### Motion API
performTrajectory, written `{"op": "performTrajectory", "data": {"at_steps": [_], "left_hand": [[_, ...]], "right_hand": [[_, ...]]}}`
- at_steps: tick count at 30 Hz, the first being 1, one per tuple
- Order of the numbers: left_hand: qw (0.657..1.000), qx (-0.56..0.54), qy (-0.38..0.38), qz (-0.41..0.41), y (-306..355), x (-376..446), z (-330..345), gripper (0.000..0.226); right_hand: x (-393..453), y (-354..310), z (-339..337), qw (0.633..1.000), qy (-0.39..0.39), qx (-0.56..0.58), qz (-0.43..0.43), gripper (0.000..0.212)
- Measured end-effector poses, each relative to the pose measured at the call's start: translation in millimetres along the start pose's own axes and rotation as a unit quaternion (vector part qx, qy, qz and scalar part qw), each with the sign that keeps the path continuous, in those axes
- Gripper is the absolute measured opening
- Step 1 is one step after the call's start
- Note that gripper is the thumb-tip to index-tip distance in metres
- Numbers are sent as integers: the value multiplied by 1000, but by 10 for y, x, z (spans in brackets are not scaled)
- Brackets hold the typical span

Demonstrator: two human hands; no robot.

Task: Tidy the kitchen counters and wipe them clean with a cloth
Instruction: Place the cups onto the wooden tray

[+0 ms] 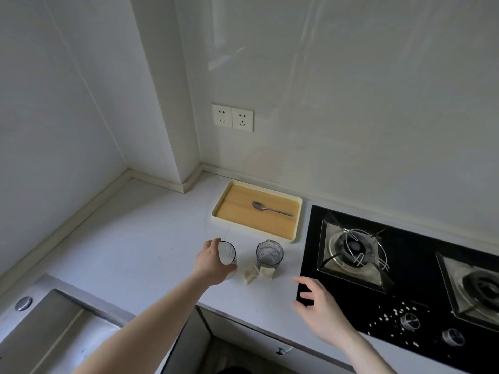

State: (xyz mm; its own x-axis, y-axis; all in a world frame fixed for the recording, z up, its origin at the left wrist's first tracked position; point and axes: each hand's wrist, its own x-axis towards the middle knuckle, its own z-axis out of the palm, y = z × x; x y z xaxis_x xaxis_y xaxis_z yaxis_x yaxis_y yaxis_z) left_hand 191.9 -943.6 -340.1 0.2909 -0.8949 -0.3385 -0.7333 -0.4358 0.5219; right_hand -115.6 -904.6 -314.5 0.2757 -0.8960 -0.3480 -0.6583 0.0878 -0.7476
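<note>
The tidying is under way: the left hand point(213, 261) grips the left glass point(227, 259) on the counter point(151, 238), right hand point(317, 306) loose, the tray point(294, 240) beyond likely next.

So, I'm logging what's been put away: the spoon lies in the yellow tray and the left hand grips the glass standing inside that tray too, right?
Not quite. The head view shows the spoon in the yellow tray, but the glass gripped by the left hand is on the counter, in front of the tray.
</note>
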Motion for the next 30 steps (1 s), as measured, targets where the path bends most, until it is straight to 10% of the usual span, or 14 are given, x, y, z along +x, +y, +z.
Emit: {"op": "performTrajectory", "data": {"at_steps": [21, 26, 30], "left_hand": [[1000, 5, 17, -25, 380, 284, 616, 101], [992, 6, 88, 94, 476, -471, 660, 79], [980, -12, -46, 195, 698, -1087, 578, 52]], "right_hand": [[125, 660, -577, 999, -35, 9, -9, 47], [-222, 764, -576, 999, 4, 40, -3, 46], [-596, 771, -547, 998, 32, 49, 11, 46]]}}
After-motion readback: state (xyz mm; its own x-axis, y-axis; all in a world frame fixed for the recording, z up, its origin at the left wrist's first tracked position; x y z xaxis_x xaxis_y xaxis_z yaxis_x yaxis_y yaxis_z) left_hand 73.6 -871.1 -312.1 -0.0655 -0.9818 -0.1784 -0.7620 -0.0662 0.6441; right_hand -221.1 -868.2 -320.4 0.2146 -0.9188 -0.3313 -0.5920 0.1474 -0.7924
